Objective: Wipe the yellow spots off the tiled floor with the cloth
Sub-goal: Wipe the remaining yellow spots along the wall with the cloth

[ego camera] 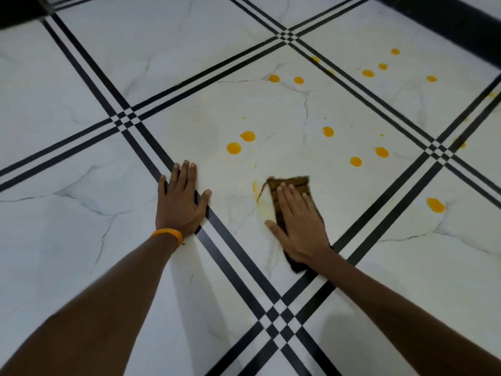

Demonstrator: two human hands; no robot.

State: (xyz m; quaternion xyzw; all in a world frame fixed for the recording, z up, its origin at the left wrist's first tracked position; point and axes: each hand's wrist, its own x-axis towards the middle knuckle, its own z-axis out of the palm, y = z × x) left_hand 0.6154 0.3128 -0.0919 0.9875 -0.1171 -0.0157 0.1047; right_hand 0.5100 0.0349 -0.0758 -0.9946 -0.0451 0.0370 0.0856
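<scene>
A folded brown cloth [291, 184] lies flat on the white marble-look tiled floor [81, 240]. My right hand [298, 223] presses down on it, palm flat and fingers spread. A pale yellow smear [260, 204] sits just left of the cloth. Several yellow spots dot the tile beyond it, among them two side by side [234, 148] and one at the right [435, 205]. My left hand [180, 202] rests flat on the floor across a black stripe, fingers apart, holding nothing. An orange band circles its wrist.
Black double stripes [238, 256] cross the floor diagonally and meet in checkered corners. A dark skirting or wall edge [447, 20] runs along the top right, and another dark edge fills the top left corner. More yellow spots [368, 73] lie on the far tile.
</scene>
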